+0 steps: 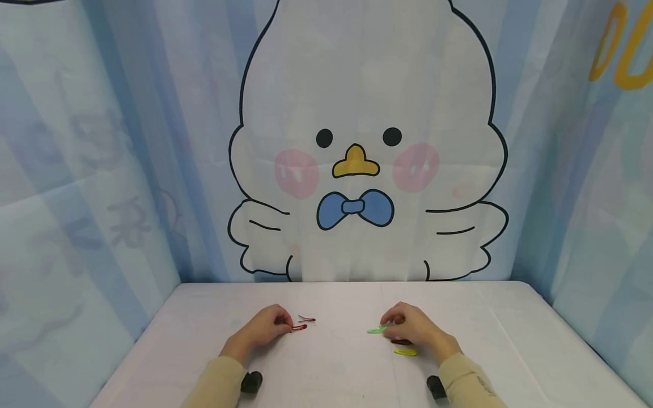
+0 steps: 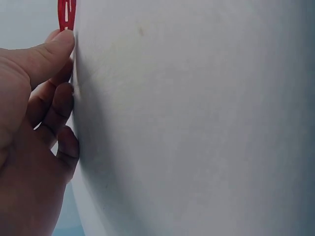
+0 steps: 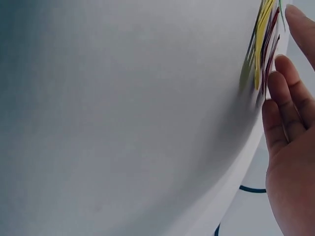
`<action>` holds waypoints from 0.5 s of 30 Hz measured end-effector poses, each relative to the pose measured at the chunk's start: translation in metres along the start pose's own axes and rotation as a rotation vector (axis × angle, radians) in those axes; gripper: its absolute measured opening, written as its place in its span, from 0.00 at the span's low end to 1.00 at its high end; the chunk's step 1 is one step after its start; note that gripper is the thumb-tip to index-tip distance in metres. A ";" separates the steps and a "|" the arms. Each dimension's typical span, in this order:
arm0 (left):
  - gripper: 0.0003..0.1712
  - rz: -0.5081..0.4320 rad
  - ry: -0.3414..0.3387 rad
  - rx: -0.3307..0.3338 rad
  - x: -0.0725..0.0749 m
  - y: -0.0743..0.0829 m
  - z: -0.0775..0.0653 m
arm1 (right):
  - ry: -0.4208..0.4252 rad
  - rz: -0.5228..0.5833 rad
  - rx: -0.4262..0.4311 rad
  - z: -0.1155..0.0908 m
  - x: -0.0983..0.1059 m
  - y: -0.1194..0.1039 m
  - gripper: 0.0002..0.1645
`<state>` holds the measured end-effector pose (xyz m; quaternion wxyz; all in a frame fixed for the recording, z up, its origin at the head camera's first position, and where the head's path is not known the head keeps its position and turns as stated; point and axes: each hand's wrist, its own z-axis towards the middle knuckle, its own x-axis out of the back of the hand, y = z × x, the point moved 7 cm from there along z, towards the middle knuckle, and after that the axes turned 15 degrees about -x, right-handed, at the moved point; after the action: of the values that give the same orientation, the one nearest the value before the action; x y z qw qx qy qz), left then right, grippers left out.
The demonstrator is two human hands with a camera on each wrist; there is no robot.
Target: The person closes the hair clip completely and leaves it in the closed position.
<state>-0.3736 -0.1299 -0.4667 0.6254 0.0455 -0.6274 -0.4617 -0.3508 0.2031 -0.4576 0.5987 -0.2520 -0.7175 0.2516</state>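
Note:
In the head view my left hand (image 1: 263, 326) pinches a red hair clip (image 1: 300, 327) between thumb and index finger, low at the white table. The red clip (image 2: 67, 14) stands up from the fingertips in the left wrist view. Another red hair clip (image 1: 307, 319) lies just beyond it. My right hand (image 1: 411, 325) has thumb and index finger at one end of a light green hair clip (image 1: 376, 330), one to each side of it. Below that hand lie a dark red hair clip (image 1: 401, 342) and a yellow hair clip (image 1: 405, 352).
The white table (image 1: 336, 374) ends at a hanging cloth (image 1: 367, 73) printed with a white cartoon bird. Striped blue cloth (image 1: 76, 187) hangs at the sides. A black wrist device sits beside each sleeve, one on the left (image 1: 251, 382) and one on the right (image 1: 436, 387).

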 end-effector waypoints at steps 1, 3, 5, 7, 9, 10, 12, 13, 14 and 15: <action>0.06 -0.001 -0.004 -0.001 0.001 0.001 0.000 | 0.000 0.006 -0.004 0.000 0.001 0.001 0.09; 0.05 -0.005 -0.011 -0.003 0.002 0.003 -0.001 | 0.002 0.021 -0.019 -0.001 0.002 0.003 0.10; 0.05 -0.008 -0.016 -0.008 0.004 0.004 -0.002 | 0.009 0.030 -0.028 -0.001 0.004 0.004 0.10; 0.04 -0.016 -0.014 -0.021 0.006 0.007 -0.002 | 0.013 0.030 -0.017 -0.002 0.007 0.003 0.10; 0.04 -0.029 -0.012 -0.034 0.007 0.010 -0.002 | 0.016 0.026 0.003 -0.004 0.010 0.002 0.11; 0.03 -0.039 -0.010 -0.038 0.008 0.011 -0.002 | 0.015 0.025 0.014 -0.005 0.011 0.000 0.11; 0.03 -0.063 -0.005 -0.041 0.010 0.014 -0.002 | 0.007 0.029 0.061 -0.007 0.014 -0.005 0.11; 0.03 -0.076 -0.003 -0.039 0.011 0.015 -0.002 | 0.005 0.032 0.078 -0.008 0.015 -0.007 0.12; 0.03 -0.087 0.000 -0.037 0.011 0.016 -0.003 | 0.004 0.034 0.100 -0.010 0.016 -0.010 0.12; 0.03 -0.097 0.003 -0.037 0.012 0.018 -0.003 | 0.002 0.039 0.119 -0.011 0.017 -0.012 0.12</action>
<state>-0.3646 -0.1290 -0.4468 0.6039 0.0650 -0.6149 -0.5030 -0.3438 0.2059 -0.4352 0.6083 -0.2301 -0.6955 0.3053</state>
